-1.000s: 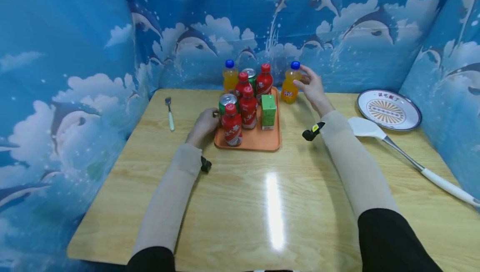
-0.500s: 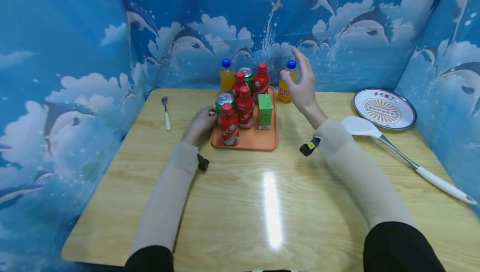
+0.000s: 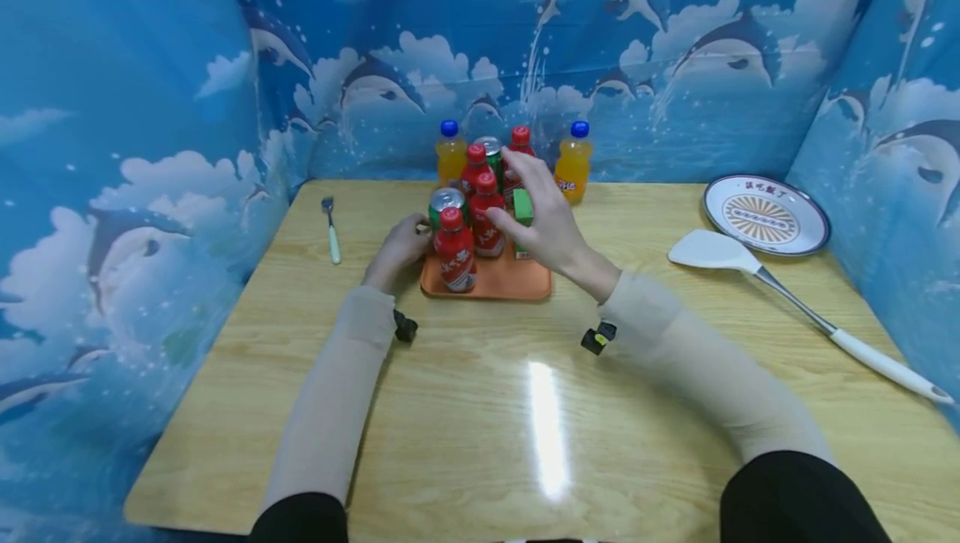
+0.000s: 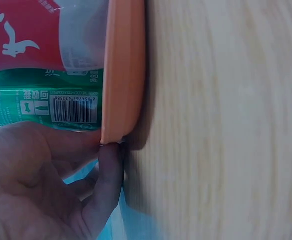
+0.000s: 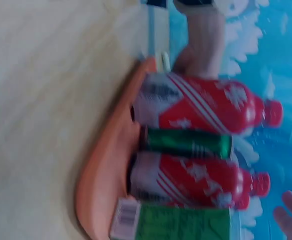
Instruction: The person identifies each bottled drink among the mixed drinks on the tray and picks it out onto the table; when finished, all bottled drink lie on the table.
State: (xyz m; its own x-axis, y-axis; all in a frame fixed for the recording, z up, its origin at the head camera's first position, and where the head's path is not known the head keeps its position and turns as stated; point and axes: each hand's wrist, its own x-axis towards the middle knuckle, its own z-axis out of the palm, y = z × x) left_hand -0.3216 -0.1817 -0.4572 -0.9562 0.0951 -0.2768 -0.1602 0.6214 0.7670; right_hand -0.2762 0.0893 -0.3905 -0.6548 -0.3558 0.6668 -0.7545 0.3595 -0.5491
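An orange tray [image 3: 504, 285] on the table bears several red-capped bottles, among them a front one [image 3: 455, 258], plus green cans [image 3: 447, 203] and a green carton [image 3: 522, 206]. With thumb and finger, my left hand [image 3: 396, 251] pinches the tray's left rim; the left wrist view shows this pinch beside a green can [image 4: 71, 102]. My right hand [image 3: 553, 225] hangs over the tray's right side, fingers spread, holding nothing and partly hiding the carton. Behind the tray's right corner stands an orange-drink bottle [image 3: 573, 164] with a blue cap.
Another orange-drink bottle [image 3: 451, 158] is at the back left of the group. A small fork-like utensil [image 3: 332, 231] lies on the left. To the right lie a white spatula [image 3: 720, 251] and a patterned plate [image 3: 767, 216]. Dolphin-print curtains [image 3: 420, 18] border the table.
My right hand has let go of the right orange-drink bottle, lifted away, and swung left and nearer over the tray. My left hand stays at the tray's rim.
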